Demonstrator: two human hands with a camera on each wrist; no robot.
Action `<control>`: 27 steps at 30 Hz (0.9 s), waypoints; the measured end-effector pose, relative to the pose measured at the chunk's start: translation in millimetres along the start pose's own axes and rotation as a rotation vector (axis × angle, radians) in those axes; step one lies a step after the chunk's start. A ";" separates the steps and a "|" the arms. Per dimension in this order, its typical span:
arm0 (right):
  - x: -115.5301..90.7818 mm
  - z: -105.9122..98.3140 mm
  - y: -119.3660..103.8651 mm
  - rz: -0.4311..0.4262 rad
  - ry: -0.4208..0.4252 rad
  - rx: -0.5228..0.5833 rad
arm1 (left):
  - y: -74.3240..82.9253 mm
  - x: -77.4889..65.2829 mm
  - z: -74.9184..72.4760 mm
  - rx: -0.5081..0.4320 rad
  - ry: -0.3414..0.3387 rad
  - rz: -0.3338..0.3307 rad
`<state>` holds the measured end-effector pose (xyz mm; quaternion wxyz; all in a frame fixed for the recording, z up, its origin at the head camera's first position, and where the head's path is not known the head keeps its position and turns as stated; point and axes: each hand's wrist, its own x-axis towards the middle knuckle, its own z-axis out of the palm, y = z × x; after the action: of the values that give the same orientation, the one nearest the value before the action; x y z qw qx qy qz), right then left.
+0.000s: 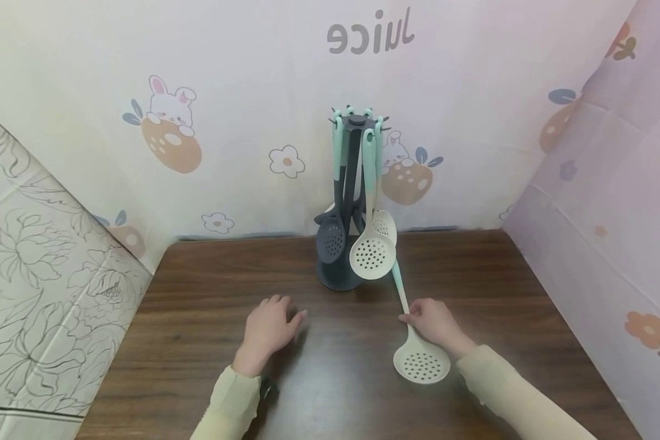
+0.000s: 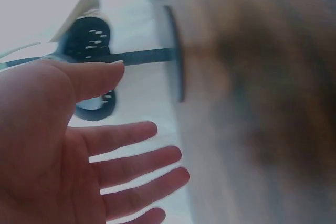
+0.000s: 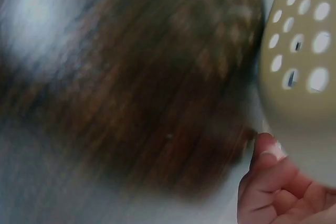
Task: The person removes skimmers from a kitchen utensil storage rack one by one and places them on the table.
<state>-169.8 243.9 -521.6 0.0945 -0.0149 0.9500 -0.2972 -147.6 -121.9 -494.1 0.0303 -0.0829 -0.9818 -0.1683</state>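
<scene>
A cream skimmer [image 1: 421,366] with a mint-green handle end lies over the table, its round holed head toward me. My right hand [image 1: 439,324] pinches its handle just above the head; in the right wrist view the thumb and fingers [image 3: 265,192] are curled at the neck beside the holed bowl [image 3: 294,108]. My left hand [image 1: 266,330] is over the table left of the utensil stand [image 1: 338,278], holding nothing. In the left wrist view, the left hand [image 2: 47,145] has its fingers extended and spread. The skimmer's handle end is partly hidden behind the hanging tools.
The dark stand at the table's back carries several hanging utensils with mint-green handles, among them a cream skimmer [image 1: 373,255] in front and a dark holed spoon [image 1: 330,241]. A brown wooden table [image 1: 198,293] meets patterned cloth [image 1: 242,91] behind and at both sides.
</scene>
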 end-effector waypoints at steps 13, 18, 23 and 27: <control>5.2 -10.1 -2.5 0.015 -0.033 -0.088 | 60.3 55.5 -64.8 -0.151 0.260 0.262; 4.2 -10.9 -9.8 0.004 -0.043 -0.107 | 88.2 82.2 -81.8 -0.201 0.402 0.387; 2.1 -7.0 -13.8 0.019 -0.052 -0.105 | 108.6 104.5 -90.4 -0.201 0.402 0.429; 2.5 -4.6 -14.6 0.027 -0.050 -0.098 | 120.0 116.2 -93.6 -0.203 0.385 0.373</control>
<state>-173.4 234.3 -510.0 0.1216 -0.0140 0.9608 -0.2486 -238.3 -24.0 -356.7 0.2381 -0.2311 -0.9040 -0.2698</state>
